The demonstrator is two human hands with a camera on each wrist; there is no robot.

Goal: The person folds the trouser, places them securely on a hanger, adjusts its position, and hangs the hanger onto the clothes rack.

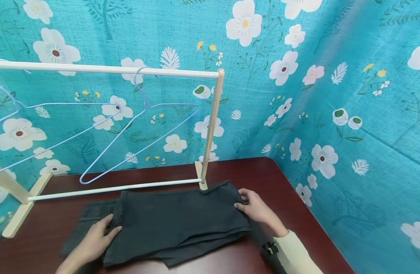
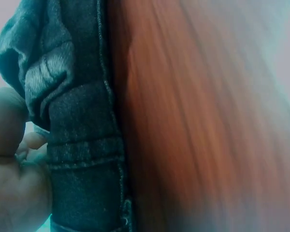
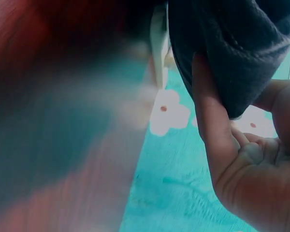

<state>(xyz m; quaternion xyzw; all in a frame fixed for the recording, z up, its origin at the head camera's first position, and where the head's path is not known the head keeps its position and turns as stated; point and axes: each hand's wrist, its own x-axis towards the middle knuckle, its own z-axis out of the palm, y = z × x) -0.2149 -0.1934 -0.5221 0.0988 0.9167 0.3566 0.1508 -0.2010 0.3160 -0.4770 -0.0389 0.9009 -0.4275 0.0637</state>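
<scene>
Seemingly squaring up the dark denim (image 1: 175, 220) over the table (image 1: 264, 175), near side of the rack (image 1: 212, 125), gripping its left part with the left hand (image 1: 95, 239), pinching its right end with the right hand (image 1: 256, 205), ideally tugging both evenly tbh.

Dark denim garment (image 1: 175, 217), folded over

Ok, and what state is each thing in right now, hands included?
Dark trousers: folded in layers, held by both hands.
Left hand: gripping the trousers.
Right hand: pinching the trousers' end.
Right hanger: hanging from the rack, no clothes on it.
Left hanger: hanging too, partly out of frame.
Rack: standing on the table.
Flowered cloth: hung behind the rack.
</scene>
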